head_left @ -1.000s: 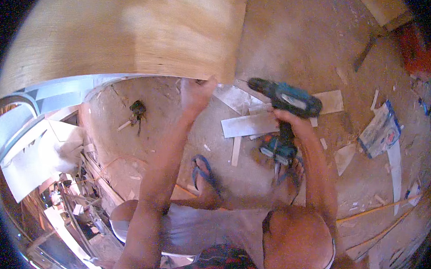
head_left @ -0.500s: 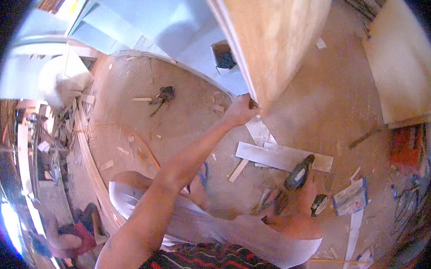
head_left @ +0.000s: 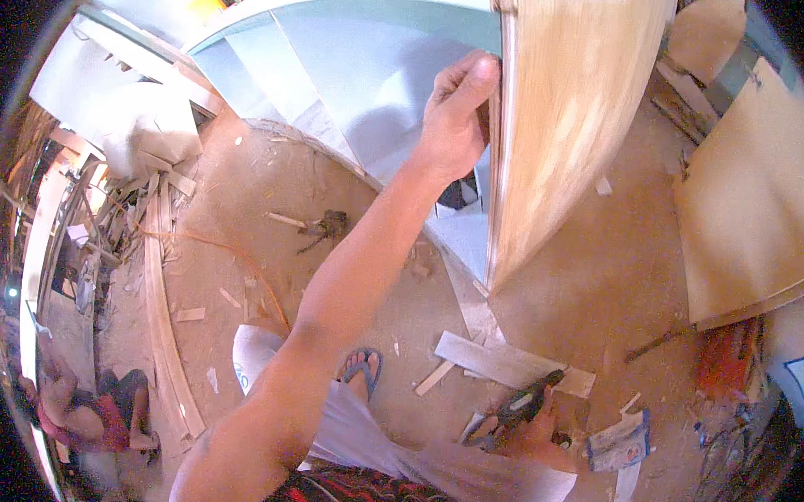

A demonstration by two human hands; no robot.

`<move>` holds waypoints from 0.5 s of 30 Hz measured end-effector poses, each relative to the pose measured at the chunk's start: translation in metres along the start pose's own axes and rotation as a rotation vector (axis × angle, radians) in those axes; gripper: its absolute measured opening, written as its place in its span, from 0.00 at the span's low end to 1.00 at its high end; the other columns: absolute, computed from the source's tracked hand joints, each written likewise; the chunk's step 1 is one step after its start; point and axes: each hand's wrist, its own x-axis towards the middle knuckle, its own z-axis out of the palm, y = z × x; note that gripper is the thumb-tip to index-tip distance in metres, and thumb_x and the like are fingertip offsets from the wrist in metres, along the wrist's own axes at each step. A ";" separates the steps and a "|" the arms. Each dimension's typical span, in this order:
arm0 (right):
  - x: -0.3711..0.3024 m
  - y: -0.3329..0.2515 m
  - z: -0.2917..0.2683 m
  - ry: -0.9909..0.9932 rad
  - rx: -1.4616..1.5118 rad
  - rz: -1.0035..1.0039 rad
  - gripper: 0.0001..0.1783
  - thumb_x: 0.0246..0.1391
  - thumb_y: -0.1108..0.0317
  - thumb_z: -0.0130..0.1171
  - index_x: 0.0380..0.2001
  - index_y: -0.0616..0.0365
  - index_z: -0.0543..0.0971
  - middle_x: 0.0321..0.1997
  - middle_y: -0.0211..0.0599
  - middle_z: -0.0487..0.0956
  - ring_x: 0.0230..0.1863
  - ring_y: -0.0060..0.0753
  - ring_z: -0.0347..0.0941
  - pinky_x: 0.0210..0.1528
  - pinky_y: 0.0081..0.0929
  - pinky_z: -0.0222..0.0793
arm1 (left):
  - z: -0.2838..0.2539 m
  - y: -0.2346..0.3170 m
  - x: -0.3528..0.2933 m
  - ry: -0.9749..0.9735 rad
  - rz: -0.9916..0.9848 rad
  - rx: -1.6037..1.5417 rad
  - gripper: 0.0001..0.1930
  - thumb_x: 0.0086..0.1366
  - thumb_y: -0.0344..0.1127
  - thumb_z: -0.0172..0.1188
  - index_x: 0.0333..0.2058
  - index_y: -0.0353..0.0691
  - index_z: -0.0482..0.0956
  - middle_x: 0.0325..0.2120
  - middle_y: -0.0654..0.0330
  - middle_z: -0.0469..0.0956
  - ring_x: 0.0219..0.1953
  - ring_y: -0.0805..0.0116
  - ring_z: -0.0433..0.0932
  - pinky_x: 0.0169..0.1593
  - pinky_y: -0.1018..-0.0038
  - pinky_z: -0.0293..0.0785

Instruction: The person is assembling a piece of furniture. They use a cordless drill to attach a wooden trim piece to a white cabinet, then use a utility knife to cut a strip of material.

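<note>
My left hand (head_left: 459, 122) is raised in front of me, its fingers closed round the front edge of a tall plywood cabinet (head_left: 569, 105). The cabinet's side is bare pale wood. Its open inside is lined with light blue-grey panels (head_left: 348, 57), and a dark cut-out (head_left: 459, 195) shows low behind my wrist. Low on the right, my right hand (head_left: 538, 429) grips a dark power drill (head_left: 526, 401) beside my thigh, pointing away from me. Part of that hand's fingers is hidden by the tool.
Pale wood offcuts (head_left: 505, 361) lie on the dirt floor before me. Long wooden strips (head_left: 158, 302) and an orange cord (head_left: 256, 266) run along the left. A person (head_left: 89, 412) sits low at the left. Plywood sheets (head_left: 759, 197) lean at the right, near a cloth-like bag (head_left: 619, 440).
My left hand has slid from the cabinet's lower corner up along its edge. The cabinet appears lower and further right in view. The drill stays in my right hand, lower in view.
</note>
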 end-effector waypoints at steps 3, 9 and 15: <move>0.005 0.001 -0.002 0.001 -0.008 -0.002 0.37 0.44 0.71 0.68 0.61 0.56 0.69 0.50 0.44 0.79 0.46 0.44 0.78 0.49 0.39 0.73 | 0.013 0.001 0.004 0.117 -0.014 -0.067 0.19 0.65 0.51 0.63 0.33 0.38 0.78 0.28 0.66 0.80 0.31 0.76 0.77 0.37 0.75 0.74; 0.005 0.001 -0.001 -0.031 -0.020 -0.010 0.36 0.44 0.69 0.69 0.59 0.56 0.70 0.50 0.44 0.80 0.46 0.43 0.78 0.49 0.38 0.73 | 0.015 -0.005 -0.003 0.067 0.045 -0.135 0.18 0.63 0.46 0.67 0.39 0.35 0.80 0.31 0.65 0.80 0.33 0.77 0.77 0.38 0.76 0.75; 0.004 0.001 -0.006 -0.040 -0.020 -0.015 0.34 0.45 0.67 0.69 0.58 0.57 0.72 0.49 0.43 0.80 0.46 0.42 0.78 0.49 0.38 0.74 | 0.017 -0.001 -0.008 -0.028 0.047 -0.118 0.19 0.64 0.45 0.65 0.44 0.33 0.80 0.35 0.63 0.82 0.36 0.78 0.77 0.42 0.77 0.73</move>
